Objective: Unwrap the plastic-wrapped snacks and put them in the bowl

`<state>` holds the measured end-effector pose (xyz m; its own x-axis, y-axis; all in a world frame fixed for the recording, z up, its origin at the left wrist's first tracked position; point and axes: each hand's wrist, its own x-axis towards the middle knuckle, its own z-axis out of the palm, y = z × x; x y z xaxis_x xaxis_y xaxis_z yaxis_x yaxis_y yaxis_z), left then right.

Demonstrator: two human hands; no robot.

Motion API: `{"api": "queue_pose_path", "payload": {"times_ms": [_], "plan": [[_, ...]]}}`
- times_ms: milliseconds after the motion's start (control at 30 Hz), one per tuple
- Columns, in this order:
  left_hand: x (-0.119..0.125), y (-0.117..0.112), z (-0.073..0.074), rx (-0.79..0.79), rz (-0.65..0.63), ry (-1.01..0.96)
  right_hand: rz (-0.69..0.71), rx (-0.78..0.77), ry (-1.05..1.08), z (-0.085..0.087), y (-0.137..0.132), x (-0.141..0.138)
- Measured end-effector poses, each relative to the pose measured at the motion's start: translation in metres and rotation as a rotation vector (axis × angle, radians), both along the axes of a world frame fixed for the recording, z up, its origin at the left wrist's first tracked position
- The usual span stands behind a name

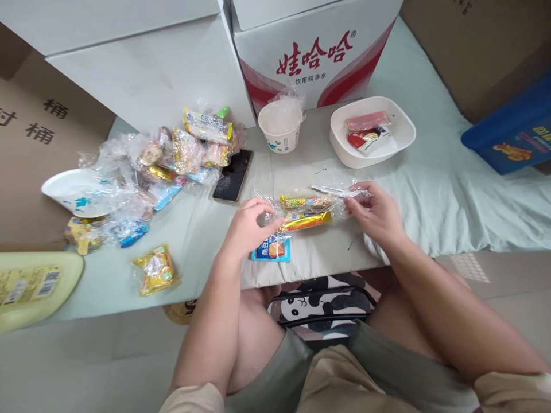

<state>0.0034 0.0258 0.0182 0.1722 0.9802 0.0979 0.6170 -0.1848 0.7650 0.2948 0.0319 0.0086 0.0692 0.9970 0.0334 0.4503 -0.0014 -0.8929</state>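
My left hand [246, 228] is closed, thumb and fingers pinching one end of a clear plastic bag [267, 213]. My right hand [379, 211] grips the bag's other end, fingers pressed together. A slim whitish stick-like thing [328, 190] lies along the film by my right fingertips; whether it is inside the bag I cannot tell. Between my hands lie a yellow wrapped snack stick [305, 202] and a yellow-orange one [307, 220], apparently in or under the film. Just below my left fingers rests a blue snack packet [272, 249].
Left stands a heap of wrapped snacks [187, 150] with a tipped paper bowl [71, 186], beside a phone [232, 176]. Behind are a paper cup [280, 140] stuffed with film and a white tub [365, 160] holding packets. A yellow packet [156, 271] lies near the front edge.
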Motion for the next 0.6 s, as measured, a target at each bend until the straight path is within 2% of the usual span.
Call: {"api": "queue_pose_path", "payload": {"times_ms": [67, 167, 267, 333, 500, 600], "plan": [[0.0, -0.002, 0.002, 0.014, -0.031, -0.025, -0.038, -0.015, -0.017, 0.001, 0.0, -0.001], [0.003, -0.005, 0.004, 0.003, 0.011, -0.216, -0.085, -0.039, -0.041, 0.001, 0.0, 0.0], [0.006, -0.003, 0.003, -0.064, 0.146, -0.439, -0.074, -0.013, 0.015, -0.002, 0.0, 0.002], [0.008, 0.002, 0.0, -0.078, 0.267, -0.525, -0.002, -0.001, 0.045, -0.003, -0.001, 0.003], [0.006, 0.021, -0.009, 0.068, 0.464, -0.474, 0.273, 0.031, -0.033, -0.003, -0.005, 0.002], [0.004, 0.027, -0.01, 0.097, 0.503, -0.454, 0.267, 0.002, 0.007, -0.004, -0.006, -0.001]]}}
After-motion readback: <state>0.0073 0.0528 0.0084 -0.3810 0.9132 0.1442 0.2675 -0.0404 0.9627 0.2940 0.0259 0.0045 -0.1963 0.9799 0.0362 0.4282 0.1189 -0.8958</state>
